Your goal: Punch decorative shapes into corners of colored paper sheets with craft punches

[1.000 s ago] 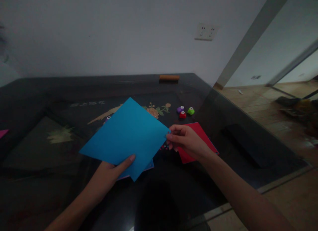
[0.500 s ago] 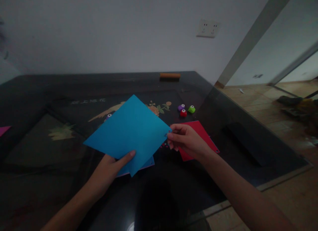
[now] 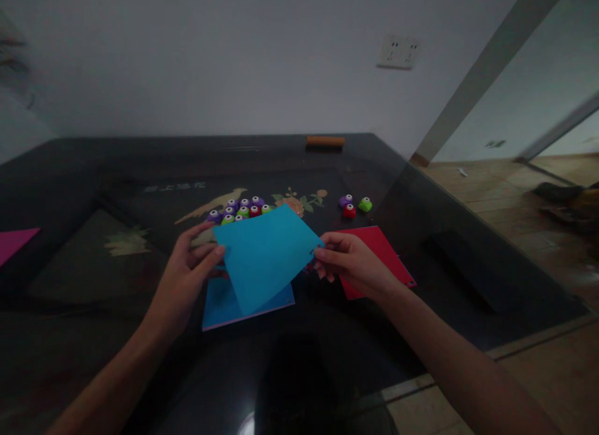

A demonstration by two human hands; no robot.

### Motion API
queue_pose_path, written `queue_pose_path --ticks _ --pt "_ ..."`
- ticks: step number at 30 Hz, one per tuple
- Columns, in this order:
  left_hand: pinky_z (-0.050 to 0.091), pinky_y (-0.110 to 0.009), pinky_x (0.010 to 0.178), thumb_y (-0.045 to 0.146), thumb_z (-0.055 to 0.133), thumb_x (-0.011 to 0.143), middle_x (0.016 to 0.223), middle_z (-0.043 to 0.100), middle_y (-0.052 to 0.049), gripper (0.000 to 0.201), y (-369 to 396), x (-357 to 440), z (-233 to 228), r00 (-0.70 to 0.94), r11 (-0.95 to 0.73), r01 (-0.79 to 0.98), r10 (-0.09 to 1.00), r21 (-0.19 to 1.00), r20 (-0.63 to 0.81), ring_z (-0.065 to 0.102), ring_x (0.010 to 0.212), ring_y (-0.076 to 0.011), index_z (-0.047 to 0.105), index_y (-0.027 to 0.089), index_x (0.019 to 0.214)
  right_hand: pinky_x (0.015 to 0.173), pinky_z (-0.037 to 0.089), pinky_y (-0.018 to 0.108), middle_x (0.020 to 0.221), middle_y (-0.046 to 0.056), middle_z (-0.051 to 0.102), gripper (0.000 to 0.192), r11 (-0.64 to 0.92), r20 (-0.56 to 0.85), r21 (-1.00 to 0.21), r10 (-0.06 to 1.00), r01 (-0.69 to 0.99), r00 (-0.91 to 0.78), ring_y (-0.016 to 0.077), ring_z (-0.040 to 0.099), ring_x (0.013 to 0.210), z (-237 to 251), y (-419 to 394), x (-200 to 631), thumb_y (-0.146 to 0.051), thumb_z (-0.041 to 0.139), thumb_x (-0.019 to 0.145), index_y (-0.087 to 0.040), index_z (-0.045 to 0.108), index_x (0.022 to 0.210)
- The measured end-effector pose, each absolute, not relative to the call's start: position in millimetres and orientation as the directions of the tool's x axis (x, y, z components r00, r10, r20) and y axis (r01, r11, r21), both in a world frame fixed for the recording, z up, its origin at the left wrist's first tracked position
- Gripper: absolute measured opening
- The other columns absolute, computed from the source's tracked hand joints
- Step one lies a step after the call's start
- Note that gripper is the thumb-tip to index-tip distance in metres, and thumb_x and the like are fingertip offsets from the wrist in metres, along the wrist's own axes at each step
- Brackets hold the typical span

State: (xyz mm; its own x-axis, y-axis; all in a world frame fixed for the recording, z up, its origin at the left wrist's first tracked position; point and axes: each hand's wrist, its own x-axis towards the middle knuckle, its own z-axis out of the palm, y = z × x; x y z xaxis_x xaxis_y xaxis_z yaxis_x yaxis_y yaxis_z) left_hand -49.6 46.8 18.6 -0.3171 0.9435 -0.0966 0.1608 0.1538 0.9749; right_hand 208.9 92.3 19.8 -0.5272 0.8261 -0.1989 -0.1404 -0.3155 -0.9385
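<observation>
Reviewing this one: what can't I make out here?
Head view:
Lower blue sheet: partly hidden by the raised blue sheet.
Clustered eyed toys: full count unclear, raised blue sheet in front.
Pink sheet: cut off by the left edge.
Red sheet: partly behind the right hand.
Floor objects, right: too dark and blurred to identify.

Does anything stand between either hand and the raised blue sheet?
Nothing visible. The right hand pinches the raised blue sheet by one corner; the left hand is at its left edge. The red sheet and flat blue sheet lie below, not between.
</observation>
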Motion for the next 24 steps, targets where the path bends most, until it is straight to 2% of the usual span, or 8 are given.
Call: queue_pose_path --ticks 3,7,9,11,13,15,19,24 --pt "0.055 -0.031 0.062 0.04 0.062 0.074 0.102 0.059 -0.005 0.064 49 -56 15 -0.325 0.048 0.336 0.943 0.94 0.068 0.062 0.086 -0.022 0.037 0.028 0.132 0.041 0.04 0.016 0.062 -0.003 0.061 0.02 -0.308 -0.198 -0.943 0.826 -0.128 -0.528 0.0074 0.058 0.051 19 91 207 -0.031 0.072 0.071 -0.017 0.058 0.073" --pt "0.049 -0.039 0.083 0.037 0.056 0.079 0.11 0.051 -0.007 0.042 45 -55 15 -0.252 -0.054 0.724 0.907 0.688 0.337 0.054 0.098 -0.0246 0.053 0.025 0.119 0.043 0.042 0.016 0.064 -0.002 0.062 0.021 -0.288 -0.195 -0.952 0.828 -0.1 -0.526 0.0078 0.059 0.052 17 85 202 -0.032 0.072 0.072 -0.016 0.058 0.074" --pt "0.044 -0.04 0.089 0.035 0.053 0.081 0.109 0.051 -0.007 0.032 39 -49 18 -0.174 -0.116 0.809 0.889 0.576 0.423 0.052 0.101 -0.0246 0.058 0.023 0.11 0.043 0.043 0.017 0.062 -0.003 0.061 0.02 -0.275 -0.191 -0.958 0.823 -0.081 -0.535 0.0079 0.059 0.052 17 82 199 -0.032 0.071 0.073 -0.017 0.058 0.075" --pt "0.044 -0.036 0.086 0.033 0.05 0.084 0.101 0.056 -0.005 0.023 31 -39 21 -0.033 -0.213 0.812 0.913 0.543 0.407 0.055 0.094 -0.0218 0.061 0.022 0.101 0.044 0.044 0.017 0.062 -0.003 0.061 0.019 -0.25 -0.183 -0.967 0.817 -0.051 -0.547 0.008 0.058 0.053 17 78 196 -0.032 0.069 0.074 -0.017 0.058 0.076" --pt "0.044 -0.032 0.079 0.031 0.047 0.086 0.088 0.062 -0.003 0.019 23 -28 21 0.13 -0.302 0.758 0.939 0.578 0.319 0.057 0.082 -0.0187 0.062 0.021 0.094 0.046 0.045 0.017 0.062 -0.002 0.061 0.019 -0.225 -0.178 -0.974 0.811 -0.016 -0.557 0.0081 0.058 0.053 18 74 193 -0.032 0.069 0.074 -0.016 0.059 0.077" --pt "0.044 -0.029 0.075 0.03 0.046 0.087 0.083 0.064 -0.002 0.019 17 -17 20 0.217 -0.326 0.69 0.945 0.646 0.246 0.058 0.078 -0.0172 0.062 0.021 0.091 0.046 0.045 0.018 0.063 -0.002 0.061 0.021 -0.206 -0.177 -0.978 0.809 0.012 -0.561 0.0085 0.058 0.054 20 71 190 -0.034 0.069 0.074 -0.016 0.059 0.077" --pt "0.044 -0.028 0.071 0.027 0.048 0.086 0.081 0.064 -0.001 0.015 12 -6 16 0.232 -0.305 0.594 0.951 0.744 0.204 0.058 0.076 -0.0157 0.061 0.019 0.088 0.047 0.046 0.02 0.062 -0.002 0.06 0.023 -0.154 -0.177 -0.984 0.8 0.088 -0.573 0.01 0.059 0.055 24 63 185 -0.036 0.069 0.073 -0.016 0.059 0.08" --pt "0.044 -0.026 0.068 0.027 0.05 0.086 0.076 0.061 0.0 0.013 11 -6 16 0.225 -0.289 0.517 0.954 0.806 0.197 0.056 0.073 -0.0141 0.058 0.018 0.083 0.05 0.047 0.021 0.065 -0.002 0.059 0.016 -0.071 -0.181 -0.975 0.798 0.209 -0.575 0.0102 0.058 0.057 31 53 179 -0.03 0.065 0.076 -0.016 0.06 0.082"
